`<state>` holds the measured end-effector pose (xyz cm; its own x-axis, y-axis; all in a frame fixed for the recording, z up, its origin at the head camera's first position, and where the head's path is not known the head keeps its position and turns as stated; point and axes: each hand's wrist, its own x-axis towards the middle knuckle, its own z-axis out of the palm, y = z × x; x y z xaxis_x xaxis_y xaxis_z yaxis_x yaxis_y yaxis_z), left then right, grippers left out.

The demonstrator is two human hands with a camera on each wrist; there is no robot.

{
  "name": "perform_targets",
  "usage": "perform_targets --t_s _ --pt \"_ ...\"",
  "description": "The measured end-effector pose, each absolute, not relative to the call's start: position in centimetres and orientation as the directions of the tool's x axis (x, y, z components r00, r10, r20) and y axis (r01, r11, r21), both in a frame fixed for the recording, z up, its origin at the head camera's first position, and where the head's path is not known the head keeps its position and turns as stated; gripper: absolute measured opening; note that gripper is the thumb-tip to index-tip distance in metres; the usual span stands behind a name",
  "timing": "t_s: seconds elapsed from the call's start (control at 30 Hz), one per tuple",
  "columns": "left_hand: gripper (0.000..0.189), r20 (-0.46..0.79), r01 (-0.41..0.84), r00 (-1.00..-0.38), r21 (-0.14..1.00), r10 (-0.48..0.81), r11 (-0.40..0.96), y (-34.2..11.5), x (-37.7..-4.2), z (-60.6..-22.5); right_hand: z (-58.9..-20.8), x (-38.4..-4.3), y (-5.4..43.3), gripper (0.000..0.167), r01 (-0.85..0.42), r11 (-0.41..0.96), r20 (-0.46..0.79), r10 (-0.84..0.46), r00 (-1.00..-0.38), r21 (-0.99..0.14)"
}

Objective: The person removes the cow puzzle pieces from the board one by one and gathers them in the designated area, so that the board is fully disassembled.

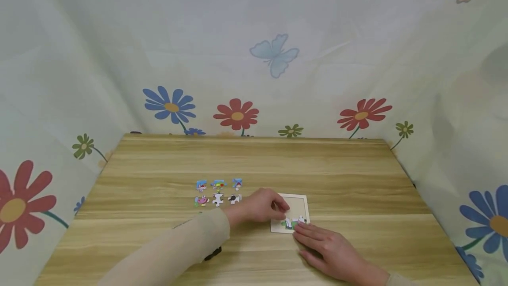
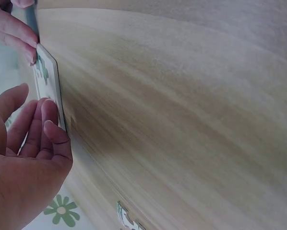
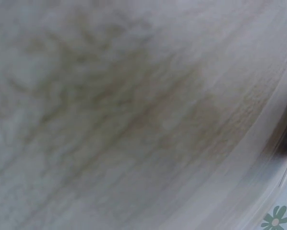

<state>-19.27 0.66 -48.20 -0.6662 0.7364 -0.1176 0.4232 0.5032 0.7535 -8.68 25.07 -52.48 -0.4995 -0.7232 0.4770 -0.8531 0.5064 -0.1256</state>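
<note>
A square puzzle tray point(image 1: 297, 201) with a pale raised border lies on the table. Joined jigsaw pieces point(image 1: 291, 223), white and green, fill part of its near edge. My left hand point(image 1: 263, 206) reaches over the tray's left side. In the left wrist view its thumb stands apart from the bent fingers point(image 2: 32, 125), which hold nothing and are close to the tray's edge. My right hand point(image 1: 331, 250) lies at the near right corner, straight fingertips on the tray and its pieces. The right wrist view shows mostly blurred table and only a sliver of hand.
Loose jigsaw pieces point(image 1: 218, 199) lie in rows left of the tray, several of them, with more partly hidden behind the left sleeve point(image 1: 178, 246). A wooden table point(image 1: 337, 167) runs back to a flowered cloth backdrop point(image 1: 317, 78). Cloth also hangs along both sides.
</note>
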Motion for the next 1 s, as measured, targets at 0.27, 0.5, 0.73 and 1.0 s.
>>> perform_targets --t_s 0.27,0.5,0.73,1.0 --pt "0.020 -0.089 0.450 -0.649 0.756 0.756 0.475 0.8 -18.9 -48.1 -52.3 -8.7 25.2 0.051 -0.853 0.508 0.491 -0.717 -0.495 -0.119" --pt "0.020 -0.108 0.444 -0.654 0.746 0.749 0.496 0.8 -19.0 -48.1 -52.1 -8.7 26.3 0.052 -0.817 0.563 0.442 -0.706 -0.553 -0.121" --pt "0.019 -0.096 0.475 -0.633 0.736 0.769 0.483 0.9 -18.9 -48.3 -52.3 -8.7 26.7 0.051 -0.809 0.575 0.419 -0.708 -0.569 -0.126" --pt "0.020 -0.128 0.434 -0.646 0.750 0.753 0.500 0.8 -18.4 -48.0 -52.3 -8.7 26.7 0.051 -0.804 0.577 0.418 -0.702 -0.577 -0.142"
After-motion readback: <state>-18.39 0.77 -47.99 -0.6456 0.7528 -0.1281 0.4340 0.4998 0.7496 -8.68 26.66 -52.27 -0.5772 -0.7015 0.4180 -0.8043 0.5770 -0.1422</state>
